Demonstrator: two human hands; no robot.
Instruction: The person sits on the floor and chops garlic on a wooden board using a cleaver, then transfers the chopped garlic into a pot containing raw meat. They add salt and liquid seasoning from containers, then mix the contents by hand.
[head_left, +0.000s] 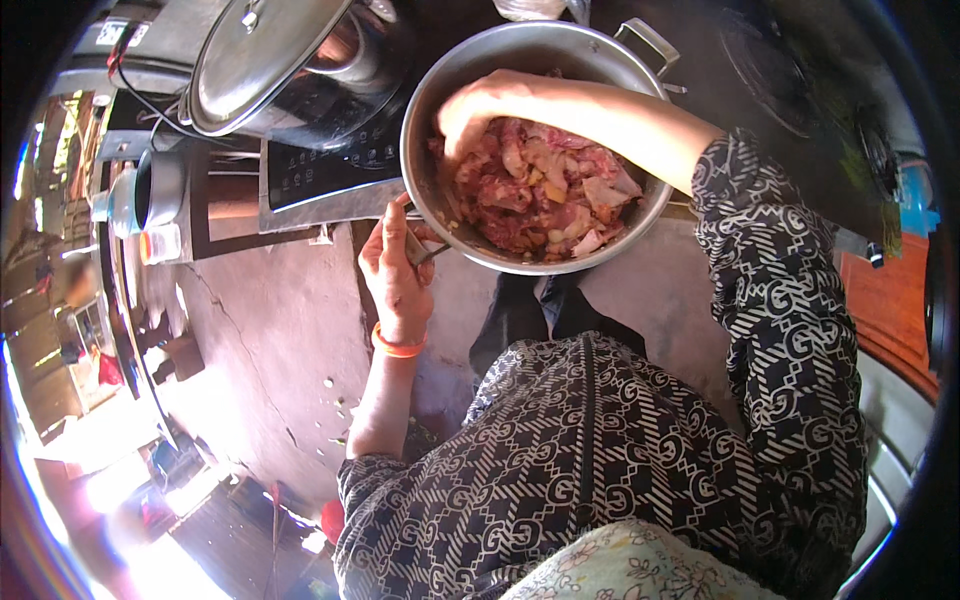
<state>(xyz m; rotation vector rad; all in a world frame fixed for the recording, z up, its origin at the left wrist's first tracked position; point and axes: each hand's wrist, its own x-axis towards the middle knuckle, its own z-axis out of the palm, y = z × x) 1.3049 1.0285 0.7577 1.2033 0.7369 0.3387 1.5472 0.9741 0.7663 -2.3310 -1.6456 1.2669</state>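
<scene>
A large steel pot (pixel 660 205) with two handles holds chunks of raw meat (pixel 520 190), mixed with small yellowish pieces. At the pot's near left side my left hand (pixel 397 265) is closed round its handle, with an orange band on the wrist. My right hand (pixel 475 110) reaches over from the right into the pot. Its fingers are bent down and together into the meat at the left inner wall, and the fingertips are hidden there.
To the left, a lidded steel pot (pixel 345 100) stands by a black cooktop (pixel 330 165) with a touch panel. A cable (pixel 135 85) runs behind it. Farther left are a small metal pot (pixel 165 185) and a clear jar (pixel 160 243). Scraps (pixel 335 410) lie on the floor.
</scene>
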